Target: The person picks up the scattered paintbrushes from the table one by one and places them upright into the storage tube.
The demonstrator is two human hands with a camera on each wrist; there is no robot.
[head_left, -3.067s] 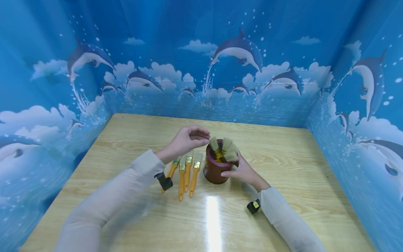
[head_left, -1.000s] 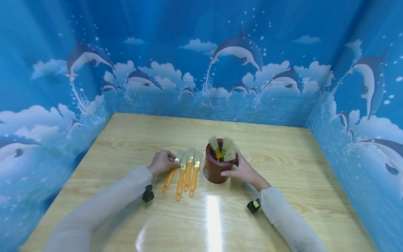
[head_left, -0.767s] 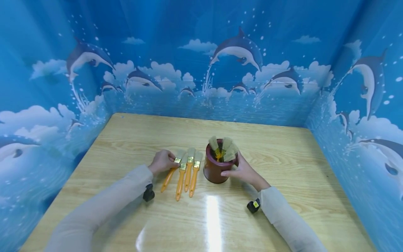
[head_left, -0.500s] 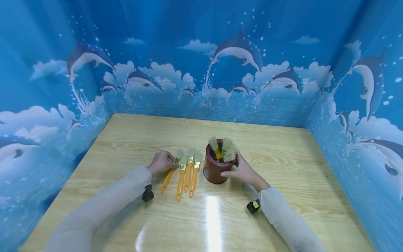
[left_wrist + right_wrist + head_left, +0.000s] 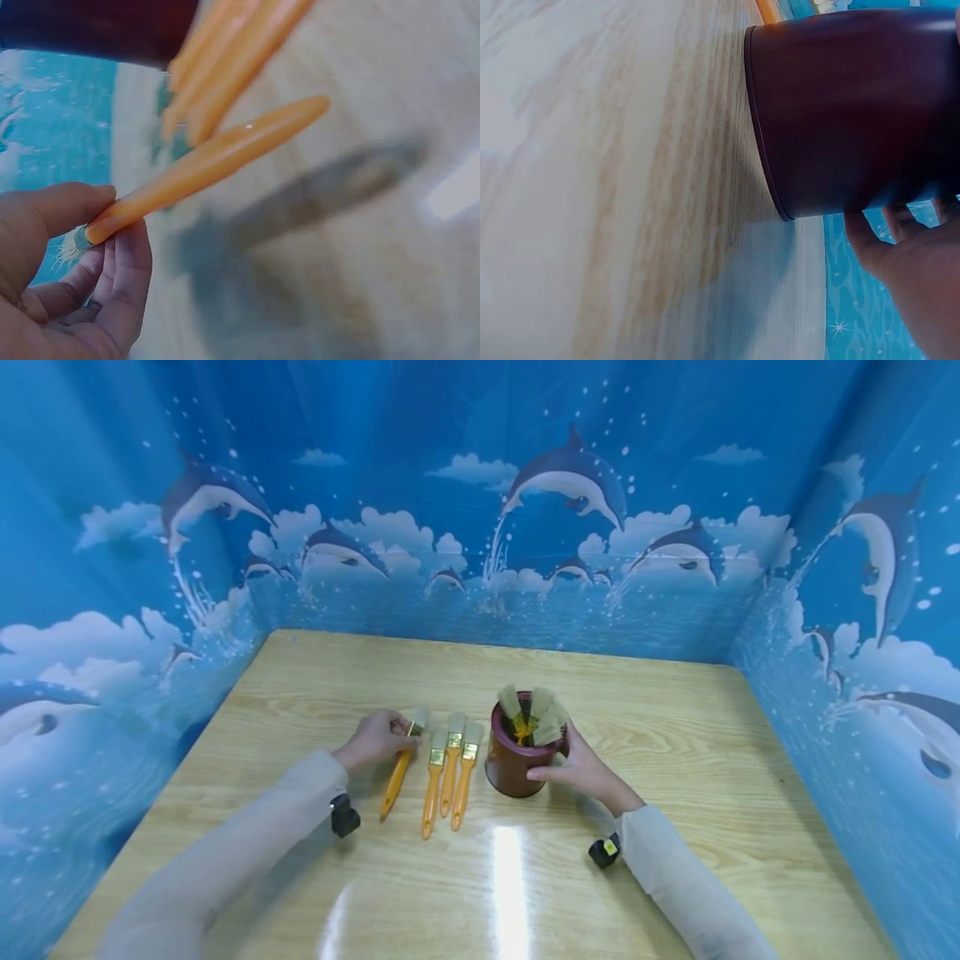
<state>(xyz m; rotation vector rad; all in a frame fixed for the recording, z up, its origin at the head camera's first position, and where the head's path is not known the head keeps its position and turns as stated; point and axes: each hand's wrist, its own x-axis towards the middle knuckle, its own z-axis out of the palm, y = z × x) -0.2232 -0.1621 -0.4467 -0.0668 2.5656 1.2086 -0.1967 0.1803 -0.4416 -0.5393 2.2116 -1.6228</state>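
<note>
My left hand (image 5: 372,741) pinches a flat paintbrush (image 5: 396,785) near its metal ferrule between thumb and fingers. The left wrist view shows its orange handle (image 5: 217,161) raised over the table, with a shadow beneath. Three similar paintbrushes (image 5: 448,777) lie side by side just to the right, bristles pointing away from me. Beyond them stands a dark red-brown cylindrical pot (image 5: 513,770) holding paintbrushes (image 5: 551,718) with their bristles up. On the pot's right side my right hand (image 5: 583,768) grips the wall, thumb in front and fingers behind, partly hidden.
A light wood-grain table (image 5: 637,893) carries everything. Blue dolphin-print curtains (image 5: 420,527) enclose its back and sides. Black wrist cameras (image 5: 345,816) sit at both cuffs.
My left hand came from beside the pot's rim to the leftmost paintbrush, took hold of it and shifted it slightly left, off the table. The right hand and the pot stayed put.
</note>
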